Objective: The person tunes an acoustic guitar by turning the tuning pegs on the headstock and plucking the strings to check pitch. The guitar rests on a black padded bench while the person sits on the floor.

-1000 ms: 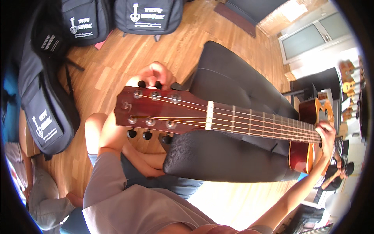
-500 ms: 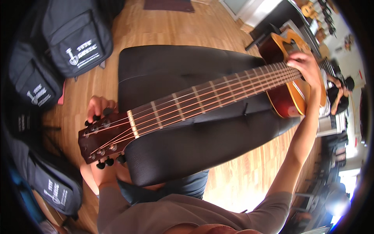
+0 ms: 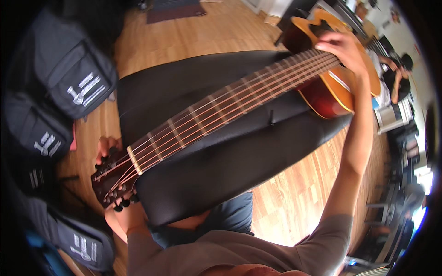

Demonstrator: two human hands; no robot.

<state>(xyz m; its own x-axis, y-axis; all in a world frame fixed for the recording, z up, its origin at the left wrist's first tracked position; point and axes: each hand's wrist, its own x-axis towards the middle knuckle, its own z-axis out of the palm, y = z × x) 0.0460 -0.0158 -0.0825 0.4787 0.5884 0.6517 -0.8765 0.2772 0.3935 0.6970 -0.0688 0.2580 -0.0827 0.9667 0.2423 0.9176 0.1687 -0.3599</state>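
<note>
An acoustic guitar (image 3: 216,108) lies across a black padded bench (image 3: 221,165), its dark headstock (image 3: 115,172) jutting past the left end and its orange-brown body at the far right. My left arm passes beneath the headstock, and my left hand (image 3: 107,148) curls round its far side, fingers at the black tuning pegs (image 3: 127,201). The palm is hidden behind the wood. Over the strings, where the neck meets the body, rests my right hand (image 3: 345,49). Its fingers reach loosely across the strings, slightly apart, and I see nothing held in them.
Several black padded bags (image 3: 76,76) stand along the left side. A dark mat (image 3: 175,10) lies on the wooden floor (image 3: 198,34) beyond the bench. At the far right, another person (image 3: 400,76) sits near a white box-like piece of furniture (image 3: 393,115).
The whole view has turned, so the guitar's neck slants more steeply and its body sits farther up and left in the picture. Both hands stay at the same parts of the guitar.
</note>
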